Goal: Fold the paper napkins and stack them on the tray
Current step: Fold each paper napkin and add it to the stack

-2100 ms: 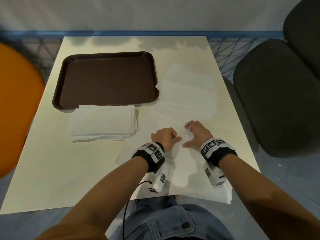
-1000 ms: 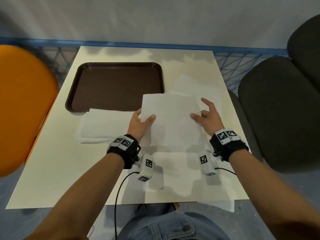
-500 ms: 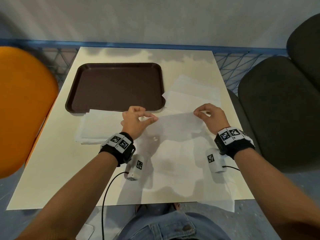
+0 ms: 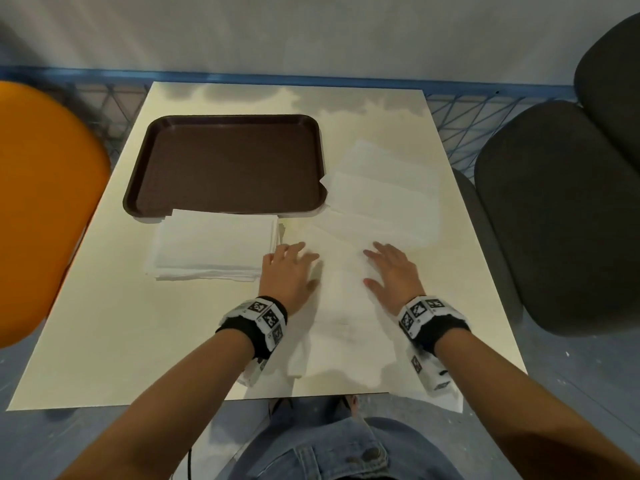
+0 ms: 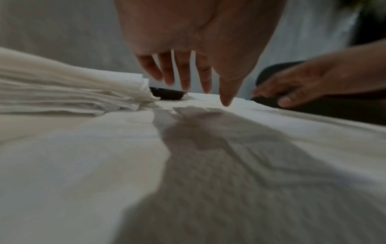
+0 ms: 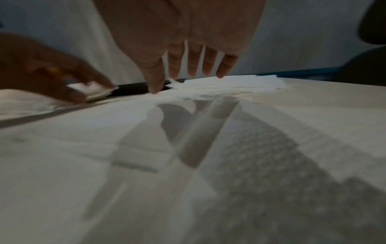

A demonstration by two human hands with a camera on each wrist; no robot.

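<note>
A white paper napkin lies flat on the table in front of me. My left hand and right hand press on its far part, palms down, fingers straight and spread. The wrist views show the left hand's fingers and the right hand's fingers extended over the napkin, holding nothing. A stack of folded napkins sits left of my left hand, against the near rim of the brown tray. Unfolded napkins lie in a loose pile right of the tray.
An orange chair stands at the table's left side and dark grey chairs at its right. A blue mesh rail runs behind the table. A napkin corner hangs over the near table edge.
One second ago both hands held a napkin up by its edges. They brought it down onto the table, let go, and now lie flat on it.
</note>
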